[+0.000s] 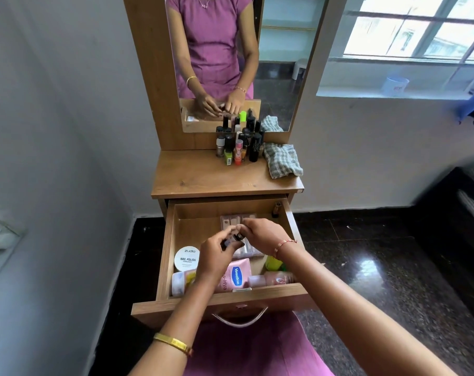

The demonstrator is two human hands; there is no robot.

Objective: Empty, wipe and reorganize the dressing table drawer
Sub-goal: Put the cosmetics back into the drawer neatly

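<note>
Head view: over the open drawer point(165, 256), the left hand point(214, 256) has its grip curled round a small dark bottle point(231, 240), and the right hand point(263, 233) pinches the bottle's ribbed cap point(240, 236). In the drawer lie a nail polish tub point(187, 258), a Vaseline tube point(237, 275) and a pink bottle point(274, 279). On the worktop point(203, 175) stand cosmetics point(238, 147) beside a checked cloth point(283, 160).

The 1 head-worn camera looks forward and down from close above the open drawer point(230, 297). The table point(203, 175) and mirror point(279, 77) lie beyond.
</note>
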